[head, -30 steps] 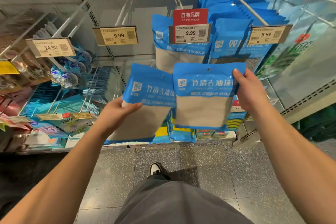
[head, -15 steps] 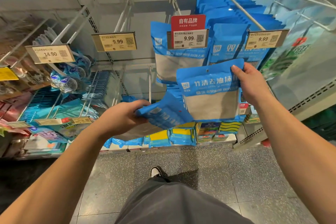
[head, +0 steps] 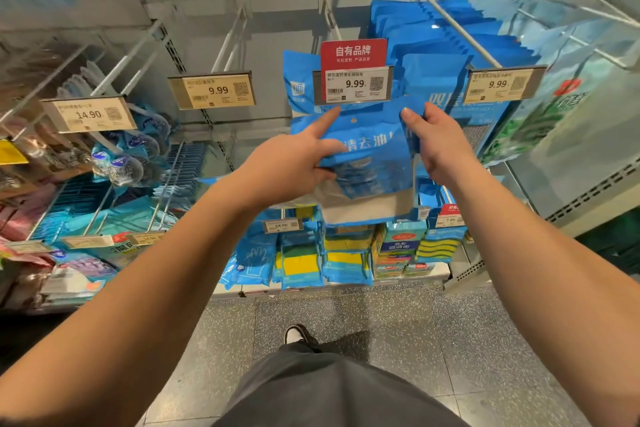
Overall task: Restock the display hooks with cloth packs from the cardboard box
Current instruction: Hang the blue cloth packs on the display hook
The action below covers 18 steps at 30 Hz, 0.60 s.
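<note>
The left hand's fingers are pinching the blue cloth pack from its left side, index finger pointing up along the top edge, while the right hand is clamping the pack's right edge. The pack is hanging between them just under the red-topped 9.99 price tag, which is blocking the tip of the display hook. Another cloth pack is hanging behind the tag, a full row of blue packs is crowding the hook to the right, and sponges are sitting on the bottom shelf below.
</note>
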Each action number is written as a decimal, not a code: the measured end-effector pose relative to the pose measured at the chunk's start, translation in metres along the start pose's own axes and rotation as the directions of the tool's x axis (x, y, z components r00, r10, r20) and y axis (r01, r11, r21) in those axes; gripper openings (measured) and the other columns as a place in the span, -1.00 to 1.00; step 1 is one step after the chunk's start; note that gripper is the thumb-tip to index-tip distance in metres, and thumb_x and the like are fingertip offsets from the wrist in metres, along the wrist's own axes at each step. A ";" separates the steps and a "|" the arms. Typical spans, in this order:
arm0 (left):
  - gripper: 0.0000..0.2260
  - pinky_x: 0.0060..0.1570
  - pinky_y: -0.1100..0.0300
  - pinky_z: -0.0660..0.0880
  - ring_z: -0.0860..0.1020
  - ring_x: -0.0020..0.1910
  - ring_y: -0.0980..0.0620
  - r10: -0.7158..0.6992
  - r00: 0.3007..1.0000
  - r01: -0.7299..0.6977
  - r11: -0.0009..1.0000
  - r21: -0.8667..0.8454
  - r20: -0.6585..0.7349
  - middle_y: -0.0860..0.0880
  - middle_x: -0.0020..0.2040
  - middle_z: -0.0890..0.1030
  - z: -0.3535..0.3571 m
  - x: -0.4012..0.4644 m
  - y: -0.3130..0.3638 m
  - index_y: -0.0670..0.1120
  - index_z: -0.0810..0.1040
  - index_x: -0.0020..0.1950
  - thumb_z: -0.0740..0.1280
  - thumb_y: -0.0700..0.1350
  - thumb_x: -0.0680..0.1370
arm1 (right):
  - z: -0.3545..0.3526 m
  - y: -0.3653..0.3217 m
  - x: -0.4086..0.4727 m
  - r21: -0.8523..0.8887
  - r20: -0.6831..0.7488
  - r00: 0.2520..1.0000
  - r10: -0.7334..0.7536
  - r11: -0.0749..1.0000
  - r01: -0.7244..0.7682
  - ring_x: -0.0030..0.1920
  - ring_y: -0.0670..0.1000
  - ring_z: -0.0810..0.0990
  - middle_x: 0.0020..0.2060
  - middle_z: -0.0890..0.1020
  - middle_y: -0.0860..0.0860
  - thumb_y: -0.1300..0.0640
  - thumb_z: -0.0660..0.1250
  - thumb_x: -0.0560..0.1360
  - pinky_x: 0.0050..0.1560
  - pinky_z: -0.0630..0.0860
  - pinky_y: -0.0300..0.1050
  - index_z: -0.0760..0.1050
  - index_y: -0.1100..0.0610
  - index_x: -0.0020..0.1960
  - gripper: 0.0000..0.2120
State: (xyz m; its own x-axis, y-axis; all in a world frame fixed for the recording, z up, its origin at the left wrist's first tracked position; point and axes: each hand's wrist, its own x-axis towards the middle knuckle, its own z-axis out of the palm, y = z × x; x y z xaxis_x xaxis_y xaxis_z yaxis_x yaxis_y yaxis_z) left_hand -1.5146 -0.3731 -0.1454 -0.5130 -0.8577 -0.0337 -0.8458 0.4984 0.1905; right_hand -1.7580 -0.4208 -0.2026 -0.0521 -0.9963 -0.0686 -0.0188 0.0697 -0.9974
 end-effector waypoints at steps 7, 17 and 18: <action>-0.67 -0.08 -0.10 0.53 0.63 0.02 -0.31 0.077 0.984 -0.078 0.997 0.004 -0.159 0.06 0.66 -0.04 -0.004 -0.006 -0.003 0.08 0.55 0.35 0.40 -0.05 0.58 | 0.001 -0.011 0.003 0.076 0.027 1.000 0.008 0.997 -0.010 -0.08 0.08 0.39 -0.09 0.48 0.11 -0.23 0.50 0.36 -0.06 0.35 0.07 0.47 0.07 -0.07 -0.58; -0.69 -0.10 -0.07 0.54 0.66 -0.05 -0.28 0.156 0.967 -0.156 0.988 0.015 -0.204 0.06 0.65 0.06 -0.023 0.001 -0.016 0.06 0.59 0.29 0.45 -0.08 0.54 | 0.012 -0.025 0.015 0.117 0.033 0.999 0.041 0.992 -0.045 -0.01 -0.06 0.58 0.05 0.52 0.12 -0.24 0.49 0.37 0.09 0.50 -0.13 0.32 0.07 0.32 -0.31; -0.69 -0.09 -0.09 0.55 0.66 -0.04 -0.28 0.161 0.966 -0.163 0.987 0.011 -0.202 0.06 0.65 0.06 -0.024 0.001 -0.016 0.07 0.59 0.28 0.45 -0.08 0.54 | 0.015 -0.031 0.013 0.111 0.031 0.998 0.053 0.992 -0.056 -0.09 -0.22 0.59 0.09 0.53 0.08 -0.13 0.41 0.50 0.01 0.50 -0.31 0.31 0.09 0.34 -0.45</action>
State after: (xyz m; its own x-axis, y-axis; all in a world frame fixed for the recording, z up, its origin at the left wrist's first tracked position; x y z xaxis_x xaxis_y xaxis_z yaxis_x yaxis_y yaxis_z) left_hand -1.4975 -0.3849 -0.1250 -0.6025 -0.7737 0.1960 -0.7527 0.6325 0.1827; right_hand -1.7428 -0.4363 -0.1730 -0.0218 -0.9923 -0.1218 0.0950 0.1192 -0.9883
